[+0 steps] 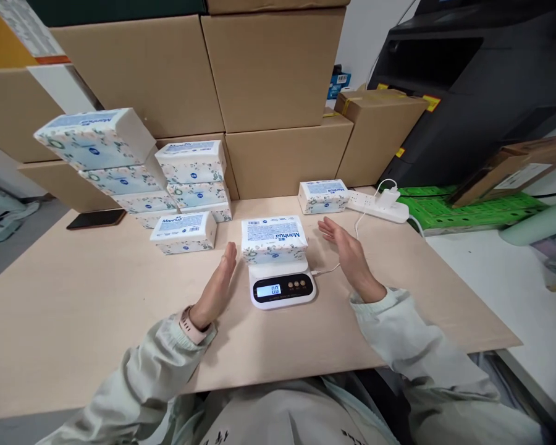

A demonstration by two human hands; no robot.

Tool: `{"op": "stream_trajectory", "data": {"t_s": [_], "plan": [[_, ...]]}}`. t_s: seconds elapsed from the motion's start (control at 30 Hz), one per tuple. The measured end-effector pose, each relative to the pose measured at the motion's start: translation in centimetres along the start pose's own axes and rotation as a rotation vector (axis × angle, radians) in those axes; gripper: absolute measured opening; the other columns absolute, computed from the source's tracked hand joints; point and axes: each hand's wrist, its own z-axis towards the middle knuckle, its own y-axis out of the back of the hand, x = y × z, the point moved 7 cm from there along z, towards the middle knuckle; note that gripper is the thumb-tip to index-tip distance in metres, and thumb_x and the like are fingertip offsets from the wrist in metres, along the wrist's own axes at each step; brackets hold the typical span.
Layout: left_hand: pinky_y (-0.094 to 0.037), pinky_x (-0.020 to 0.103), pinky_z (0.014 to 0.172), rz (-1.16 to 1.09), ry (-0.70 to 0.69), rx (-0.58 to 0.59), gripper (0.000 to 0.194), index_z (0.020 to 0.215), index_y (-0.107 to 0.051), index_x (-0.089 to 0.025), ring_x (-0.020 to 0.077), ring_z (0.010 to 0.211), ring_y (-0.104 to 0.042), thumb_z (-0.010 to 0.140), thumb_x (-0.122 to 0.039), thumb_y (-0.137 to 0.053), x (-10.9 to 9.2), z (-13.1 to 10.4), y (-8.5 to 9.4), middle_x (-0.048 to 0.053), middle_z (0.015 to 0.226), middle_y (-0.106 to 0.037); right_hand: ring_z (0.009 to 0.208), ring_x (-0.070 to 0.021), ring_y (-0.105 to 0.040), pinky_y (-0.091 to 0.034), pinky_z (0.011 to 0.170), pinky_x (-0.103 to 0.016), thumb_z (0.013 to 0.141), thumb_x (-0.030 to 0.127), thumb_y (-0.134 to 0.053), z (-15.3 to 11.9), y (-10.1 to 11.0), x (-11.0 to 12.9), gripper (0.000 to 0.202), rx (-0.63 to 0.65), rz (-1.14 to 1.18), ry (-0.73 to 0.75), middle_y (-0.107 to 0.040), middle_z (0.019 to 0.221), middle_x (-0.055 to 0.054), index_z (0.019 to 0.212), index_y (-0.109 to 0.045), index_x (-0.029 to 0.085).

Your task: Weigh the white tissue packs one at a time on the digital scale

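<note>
A pack of tissues [274,238] lies on a white digital kitchen scale [283,290], whose lit display reads 0.0. My left hand [217,287] is held just left of the pack, fingers stretched out, palm turned inward, apart from it. On the other side my right hand [349,258] is also open, fingers extended, with a gap between it and the pack. Neither hand holds anything. A single tissue pack [184,233] sits left of the scale, and another pack [323,196] stands behind it to the right.
Stacked tissue packs [97,145] and a shorter stack [192,164] stand at the back left, near a dark phone [96,219]. Cardboard boxes [273,68] wall off the table's rear. A white power strip [379,205] lies back right, and a cable runs to the scale.
</note>
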Motion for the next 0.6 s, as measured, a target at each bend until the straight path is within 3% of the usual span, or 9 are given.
{"op": "stream_trajectory", "data": {"t_s": [0.07, 0.17, 0.6], "plan": [[-0.005, 0.047, 0.137, -0.007, 0.074, -0.073, 0.063, 0.157, -0.047, -0.041, 0.0209, 0.166, -0.01, 0.101, -0.071, -0.043, 0.9, -0.7, 1.4, -0.006, 0.177, -0.017, 0.13, -0.0295, -0.069, -0.049, 0.12, -0.058, 0.096, 0.075, -0.047, -0.1, 1.2, -0.3, 0.068, -0.114, 0.026, 0.046, -0.074, 0.135, -0.013, 0.132, -0.071, 0.023], [-0.005, 0.045, 0.137, -0.017, 0.093, -0.121, 0.067, 0.159, -0.044, -0.041, 0.0201, 0.166, -0.011, 0.101, -0.073, -0.041, 0.8, -1.1, 2.3, -0.004, 0.177, -0.018, 0.117, -0.0284, -0.075, -0.056, 0.112, -0.055, 0.098, 0.073, -0.045, -0.4, 1.6, -0.7, 0.064, -0.154, 0.045, 0.044, -0.08, 0.12, -0.013, 0.119, -0.077, 0.021], [-0.012, 0.05, 0.136, -0.091, 0.062, -0.133, 0.063, 0.154, -0.055, -0.032, 0.027, 0.164, -0.022, 0.1, -0.065, -0.045, -0.3, -1.4, 1.9, 0.002, 0.172, -0.033, 0.101, -0.0269, -0.077, -0.057, 0.102, -0.051, 0.099, 0.075, -0.035, -1.0, 2.1, -0.3, 0.07, -0.243, 0.138, 0.149, -0.082, 0.102, -0.011, 0.105, -0.08, 0.021]]}}
